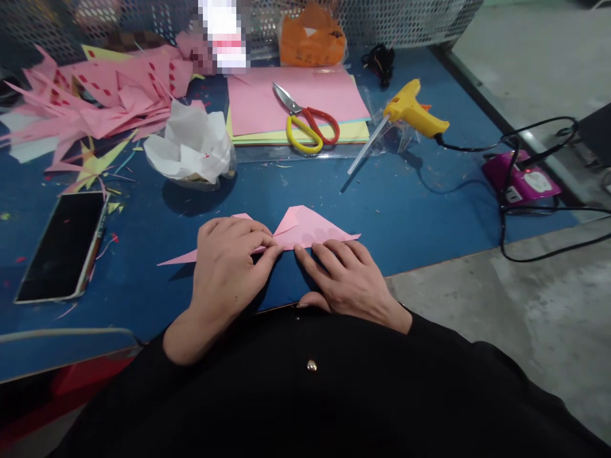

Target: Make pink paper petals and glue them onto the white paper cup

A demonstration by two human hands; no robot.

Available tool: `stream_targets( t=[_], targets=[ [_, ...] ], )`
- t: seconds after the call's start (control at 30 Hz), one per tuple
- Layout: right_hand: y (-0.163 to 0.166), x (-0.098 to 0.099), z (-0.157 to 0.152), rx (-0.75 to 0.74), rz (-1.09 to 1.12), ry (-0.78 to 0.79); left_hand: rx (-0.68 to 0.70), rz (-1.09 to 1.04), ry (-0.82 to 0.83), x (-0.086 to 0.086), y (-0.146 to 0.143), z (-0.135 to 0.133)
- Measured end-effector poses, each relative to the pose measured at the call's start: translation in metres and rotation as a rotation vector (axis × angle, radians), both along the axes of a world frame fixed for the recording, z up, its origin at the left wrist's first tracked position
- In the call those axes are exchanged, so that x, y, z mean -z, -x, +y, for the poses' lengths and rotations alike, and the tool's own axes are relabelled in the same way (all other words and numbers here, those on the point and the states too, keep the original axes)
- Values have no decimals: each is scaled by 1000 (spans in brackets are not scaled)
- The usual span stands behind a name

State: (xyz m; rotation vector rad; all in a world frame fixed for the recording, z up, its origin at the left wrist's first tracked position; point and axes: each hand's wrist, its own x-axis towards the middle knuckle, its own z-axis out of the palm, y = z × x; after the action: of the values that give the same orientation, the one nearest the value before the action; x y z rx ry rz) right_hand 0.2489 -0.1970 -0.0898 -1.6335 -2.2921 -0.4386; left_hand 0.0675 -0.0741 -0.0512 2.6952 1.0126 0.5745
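Note:
A folded pink paper shape lies flat on the blue table, with pointed ends stretching left and right. My left hand rests on its left half, fingers curled and pressing the lower fold. My right hand lies flat beside it, fingertips pushing down on the paper's lower edge near the middle. Both hands touch the paper close together.
A phone lies at the left. Behind are a crumpled white paper bundle, a heap of folded pink pieces, stacked coloured sheets with scissors, a yellow glue gun, and a magenta power strip with cables.

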Motion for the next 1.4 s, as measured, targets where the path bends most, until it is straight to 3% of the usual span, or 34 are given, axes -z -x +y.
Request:
stream_targets(
  t=[0.53,1.4],
  targets=[
    [5,-6,8,-77,-37,48,-55,-4,54,0,12,4],
    [12,-9,14,-77,-36,76,-67,-14,119,1,19,7]
  ],
)
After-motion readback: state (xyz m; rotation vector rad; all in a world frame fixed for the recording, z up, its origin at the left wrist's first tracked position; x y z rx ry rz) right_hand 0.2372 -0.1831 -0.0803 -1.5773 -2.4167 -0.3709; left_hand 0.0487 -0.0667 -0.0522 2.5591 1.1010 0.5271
